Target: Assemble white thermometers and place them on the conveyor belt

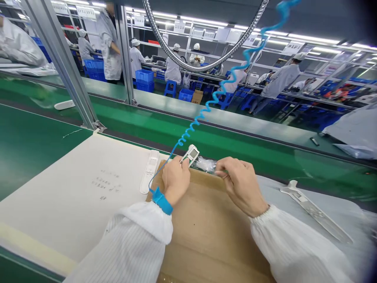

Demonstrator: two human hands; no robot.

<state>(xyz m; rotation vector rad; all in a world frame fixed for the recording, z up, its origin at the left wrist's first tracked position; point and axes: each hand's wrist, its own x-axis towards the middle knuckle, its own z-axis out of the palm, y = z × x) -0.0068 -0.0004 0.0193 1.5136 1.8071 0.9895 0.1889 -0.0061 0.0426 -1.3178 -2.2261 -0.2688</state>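
Observation:
My left hand (177,179) wears a blue wrist strap (161,201) and is closed round a white handheld device with a small grey screen (192,154). The device's upper end sticks out past my fingers, and the rest is hidden. To its right, my right hand (240,182) has its fingers pinched together beside a crumpled clear plastic bag (205,164). Whatever the right fingertips grip is too small to make out. Both hands are over a brown cardboard sheet (206,228). A white casing part (149,173) lies just left of my left hand.
A long white casing (318,212) rests on a pale sheet at right. White paper with handwriting (88,184) covers the left side. A coiled blue cord (219,92) runs up from the strap. Beyond are a green conveyor (235,145), a metal post (61,63) and several people in white coats.

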